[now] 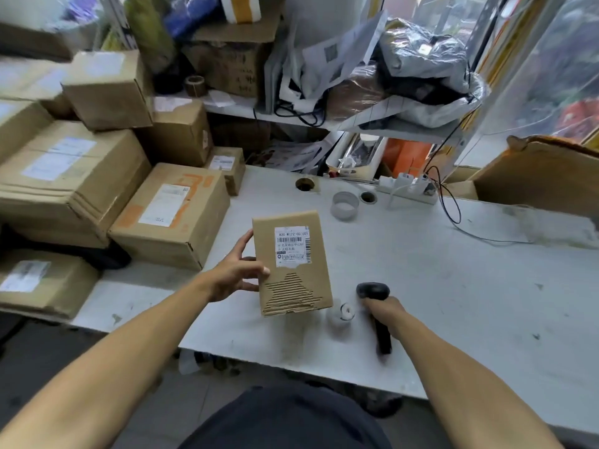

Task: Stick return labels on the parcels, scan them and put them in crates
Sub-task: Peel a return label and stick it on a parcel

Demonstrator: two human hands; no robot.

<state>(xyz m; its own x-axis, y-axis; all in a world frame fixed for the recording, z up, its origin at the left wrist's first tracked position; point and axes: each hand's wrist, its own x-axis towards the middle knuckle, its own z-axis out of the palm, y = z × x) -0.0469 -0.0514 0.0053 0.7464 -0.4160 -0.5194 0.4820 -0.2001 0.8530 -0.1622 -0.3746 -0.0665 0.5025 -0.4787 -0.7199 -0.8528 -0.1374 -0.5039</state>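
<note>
Now scanning | holding small parcel (pixel 291 264) upright above worktop (pixel 453 286), left hand (pixel 233 273) fingers gripping its edge | right hand (pixel 385 311) fingers wrapping scanner (pixel 376 306) handle | aiming squarely at label (pixel 292 246) barcode (torn cardboard below, likely worth avoiding) | keeping parcel steady.

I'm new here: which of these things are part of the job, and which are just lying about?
Job: parcel in left hand; its label; scanner in right hand; label roll.
Lying about: tape ring; power strip; bags.
</note>
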